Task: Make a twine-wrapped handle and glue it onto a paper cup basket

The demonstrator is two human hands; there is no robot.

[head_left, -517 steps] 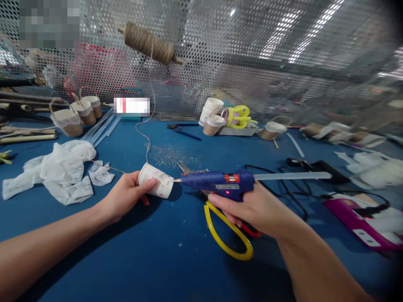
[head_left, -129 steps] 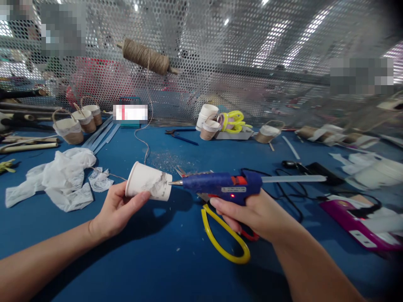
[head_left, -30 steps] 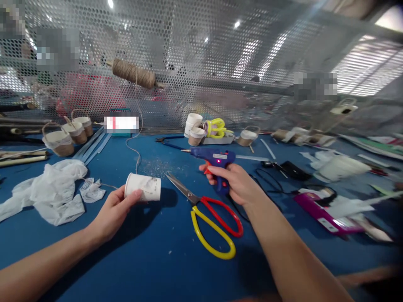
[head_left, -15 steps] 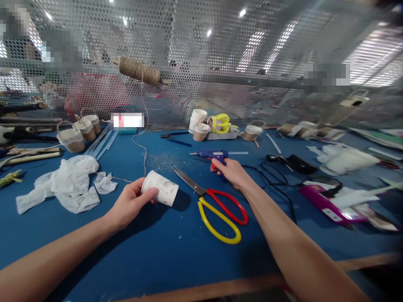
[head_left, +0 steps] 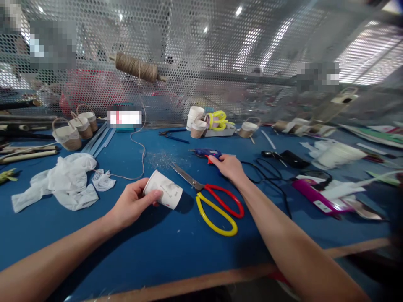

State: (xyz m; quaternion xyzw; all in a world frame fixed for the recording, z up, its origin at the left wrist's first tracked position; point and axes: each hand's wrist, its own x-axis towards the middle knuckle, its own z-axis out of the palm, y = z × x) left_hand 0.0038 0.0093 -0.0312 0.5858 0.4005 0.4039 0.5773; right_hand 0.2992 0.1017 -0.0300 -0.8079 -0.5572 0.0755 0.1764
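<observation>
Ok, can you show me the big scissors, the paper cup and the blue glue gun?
Big scissors [head_left: 197, 186], head view: by the metal pivot.
Paper cup [head_left: 169, 191], head view: its outer side.
Blue glue gun [head_left: 206, 153], head view: its body.

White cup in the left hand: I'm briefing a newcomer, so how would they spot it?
Over the blue table, find the left hand. It grips the white cup, which bears small dark marks. Unlike the upright white cups at the back, this one is tilted and held.
</observation>
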